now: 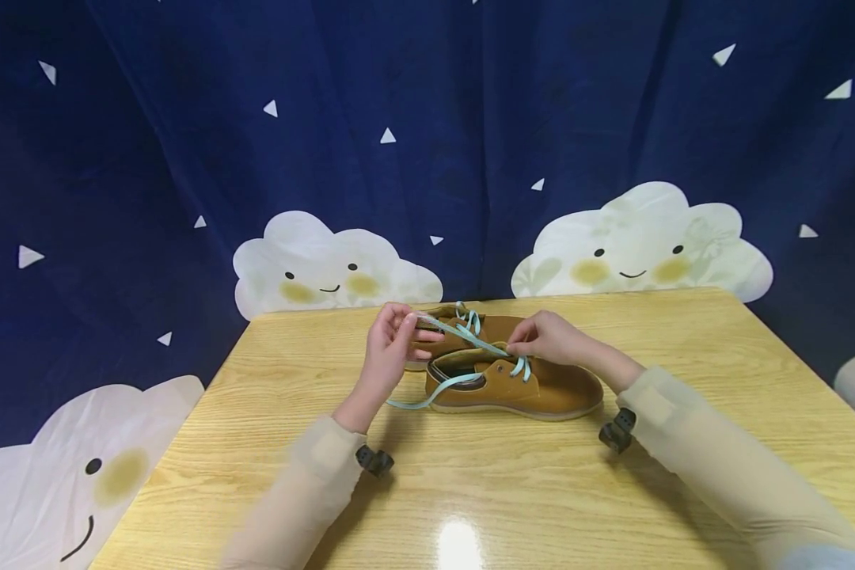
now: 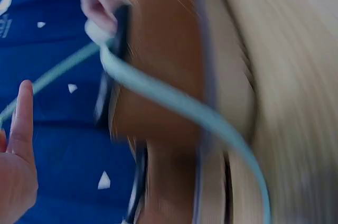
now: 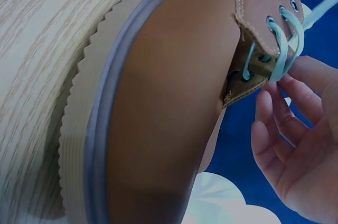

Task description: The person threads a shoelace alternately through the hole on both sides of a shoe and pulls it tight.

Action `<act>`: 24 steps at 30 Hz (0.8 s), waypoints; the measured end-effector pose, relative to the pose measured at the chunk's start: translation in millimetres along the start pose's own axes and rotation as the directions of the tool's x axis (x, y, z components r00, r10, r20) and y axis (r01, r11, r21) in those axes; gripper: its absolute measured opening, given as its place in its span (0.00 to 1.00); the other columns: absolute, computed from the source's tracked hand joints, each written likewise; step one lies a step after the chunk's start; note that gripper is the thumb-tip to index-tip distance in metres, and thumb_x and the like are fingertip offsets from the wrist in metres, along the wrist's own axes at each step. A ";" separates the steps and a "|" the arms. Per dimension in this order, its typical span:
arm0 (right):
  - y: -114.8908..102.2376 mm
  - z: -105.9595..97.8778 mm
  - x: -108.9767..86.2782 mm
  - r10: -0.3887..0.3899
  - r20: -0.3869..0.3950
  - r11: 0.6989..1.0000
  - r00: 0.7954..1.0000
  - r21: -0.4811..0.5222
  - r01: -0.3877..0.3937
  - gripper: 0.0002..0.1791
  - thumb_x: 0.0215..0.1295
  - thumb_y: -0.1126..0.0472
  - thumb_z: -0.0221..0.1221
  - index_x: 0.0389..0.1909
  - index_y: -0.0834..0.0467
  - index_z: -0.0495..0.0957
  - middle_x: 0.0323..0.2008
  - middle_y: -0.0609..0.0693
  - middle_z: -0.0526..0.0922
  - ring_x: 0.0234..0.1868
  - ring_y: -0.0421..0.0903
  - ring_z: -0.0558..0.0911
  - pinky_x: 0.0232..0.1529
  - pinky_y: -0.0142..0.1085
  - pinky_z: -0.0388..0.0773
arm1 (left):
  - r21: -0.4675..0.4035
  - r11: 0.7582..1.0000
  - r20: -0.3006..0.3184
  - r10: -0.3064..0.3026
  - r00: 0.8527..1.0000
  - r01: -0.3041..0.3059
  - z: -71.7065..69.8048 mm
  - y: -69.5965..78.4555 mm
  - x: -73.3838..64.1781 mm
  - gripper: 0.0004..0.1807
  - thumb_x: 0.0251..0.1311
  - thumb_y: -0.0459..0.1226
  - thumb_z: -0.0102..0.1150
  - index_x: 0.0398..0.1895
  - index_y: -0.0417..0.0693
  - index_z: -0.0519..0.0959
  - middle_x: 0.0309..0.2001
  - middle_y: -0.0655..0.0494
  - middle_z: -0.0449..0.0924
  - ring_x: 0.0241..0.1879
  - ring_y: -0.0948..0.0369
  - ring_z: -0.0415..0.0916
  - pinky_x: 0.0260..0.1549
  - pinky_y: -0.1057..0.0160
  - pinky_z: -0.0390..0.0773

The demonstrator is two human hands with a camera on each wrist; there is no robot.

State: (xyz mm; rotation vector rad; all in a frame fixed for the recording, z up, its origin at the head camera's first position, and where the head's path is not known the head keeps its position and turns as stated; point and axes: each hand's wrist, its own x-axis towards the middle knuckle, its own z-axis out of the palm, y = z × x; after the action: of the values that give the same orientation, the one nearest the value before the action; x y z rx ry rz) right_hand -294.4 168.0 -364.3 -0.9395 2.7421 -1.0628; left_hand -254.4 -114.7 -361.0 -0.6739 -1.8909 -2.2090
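A brown leather shoe (image 1: 563, 388) with light blue laces lies on the table, toe to the right. Above its opening, a taut shoelace (image 1: 463, 334) runs between both hands. My left hand (image 1: 388, 352) pinches the far part of that lace between thumb and index finger, other fingers spread. At the eyelets, my right hand (image 1: 556, 339) pinches the lace near its loops (image 3: 282, 57); in the right wrist view the thumb partly hides behind them. Another lace end (image 2: 174, 105) hangs loose over the shoe's side. The left wrist view is blurred.
A second brown shoe (image 1: 502, 326) with blue laces stands just behind the first. Both are on a light wooden table (image 1: 256, 443). A dark blue curtain (image 1: 427, 158) with clouds and triangles hangs behind the table's far edge.
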 end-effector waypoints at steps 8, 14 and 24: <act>-2.5 4.7 1.8 0.043 -0.011 0.999 0.999 -0.012 -0.043 0.04 0.61 0.62 0.65 0.30 0.59 0.85 0.25 0.43 0.83 0.26 0.40 0.74 0.31 0.37 0.71 | -0.246 0.963 -0.021 -0.117 0.993 0.108 30.8 -9.0 21.2 0.07 0.79 0.39 0.32 0.42 0.46 0.59 0.34 0.38 0.82 0.28 0.58 0.85 0.24 0.67 0.81; -1.8 5.7 -0.2 0.054 -0.025 0.999 0.998 -0.008 -0.054 0.05 0.61 0.61 0.66 0.30 0.59 0.86 0.24 0.43 0.83 0.25 0.41 0.73 0.30 0.37 0.69 | -0.216 0.955 -0.100 -0.226 0.969 0.201 32.0 -15.7 26.3 0.05 0.72 0.28 0.47 0.46 0.37 0.64 0.30 0.44 0.84 0.27 0.60 0.84 0.28 0.69 0.81; -2.0 4.9 -9.3 0.056 -0.051 0.998 0.997 -0.016 -0.057 0.06 0.62 0.60 0.65 0.35 0.59 0.85 0.28 0.43 0.84 0.27 0.40 0.75 0.32 0.37 0.71 | -0.180 0.925 -0.051 -0.349 0.936 0.335 25.2 -22.2 22.3 0.15 0.68 0.21 0.43 0.55 0.22 0.70 0.52 0.33 0.77 0.46 0.58 0.82 0.37 0.71 0.79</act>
State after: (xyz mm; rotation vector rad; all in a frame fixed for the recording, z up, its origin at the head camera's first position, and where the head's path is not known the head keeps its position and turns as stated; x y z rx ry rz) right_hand -284.6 169.1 -368.3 -0.8433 2.8050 -1.0697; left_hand -277.1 -82.3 -368.7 -0.2806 -1.9172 -2.5859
